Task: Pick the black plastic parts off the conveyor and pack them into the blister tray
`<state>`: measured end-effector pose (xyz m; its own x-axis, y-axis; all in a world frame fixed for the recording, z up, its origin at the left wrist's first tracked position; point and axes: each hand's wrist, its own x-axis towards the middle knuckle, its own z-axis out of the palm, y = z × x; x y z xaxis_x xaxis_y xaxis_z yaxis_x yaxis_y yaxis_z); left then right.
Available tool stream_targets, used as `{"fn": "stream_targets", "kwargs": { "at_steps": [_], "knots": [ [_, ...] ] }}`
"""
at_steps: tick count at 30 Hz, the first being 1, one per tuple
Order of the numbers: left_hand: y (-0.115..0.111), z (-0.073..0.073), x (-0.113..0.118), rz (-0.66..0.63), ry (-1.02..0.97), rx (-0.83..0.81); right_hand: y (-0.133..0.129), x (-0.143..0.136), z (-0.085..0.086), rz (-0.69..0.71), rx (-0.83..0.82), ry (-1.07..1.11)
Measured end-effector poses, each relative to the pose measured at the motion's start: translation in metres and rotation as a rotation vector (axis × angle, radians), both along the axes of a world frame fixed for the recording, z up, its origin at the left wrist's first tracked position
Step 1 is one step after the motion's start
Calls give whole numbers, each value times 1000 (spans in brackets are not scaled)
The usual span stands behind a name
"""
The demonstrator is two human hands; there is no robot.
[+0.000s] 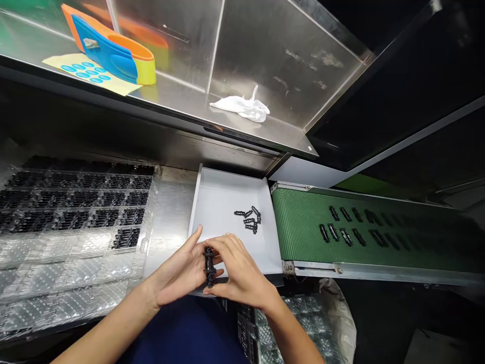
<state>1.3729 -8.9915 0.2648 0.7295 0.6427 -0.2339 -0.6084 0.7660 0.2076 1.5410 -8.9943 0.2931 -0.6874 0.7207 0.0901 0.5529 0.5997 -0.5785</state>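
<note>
Your right grip [239, 268] holds a black part [209, 268], your left grip [185, 273] cupped beside it, closure there impossible to tell, far pieces [378, 238] on green conveyor [299, 217] dimming into shadow

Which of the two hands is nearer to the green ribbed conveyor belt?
Right. The right hand is left of the belt, over the near edge of the white shallow tray; the left hand is farther left, beyond the right hand.

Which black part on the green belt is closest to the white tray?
The leftmost black part in the lower row on the green belt; others lie farther right.
</note>
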Motion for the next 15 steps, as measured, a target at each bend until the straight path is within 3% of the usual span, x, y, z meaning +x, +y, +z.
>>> {"fn": "stream_targets", "kwargs": {
  "at_steps": [6,10,15],
  "knots": [
    [-11,-12,19,99,195,108,-7,24,-10,-204,-138,174],
    [-14,-17,30,-1,271,210,-10,42,-13,-199,-76,168],
    [-4,-9,40,-146,315,329,-14,63,-7,-130,105,120]
  ]
}}
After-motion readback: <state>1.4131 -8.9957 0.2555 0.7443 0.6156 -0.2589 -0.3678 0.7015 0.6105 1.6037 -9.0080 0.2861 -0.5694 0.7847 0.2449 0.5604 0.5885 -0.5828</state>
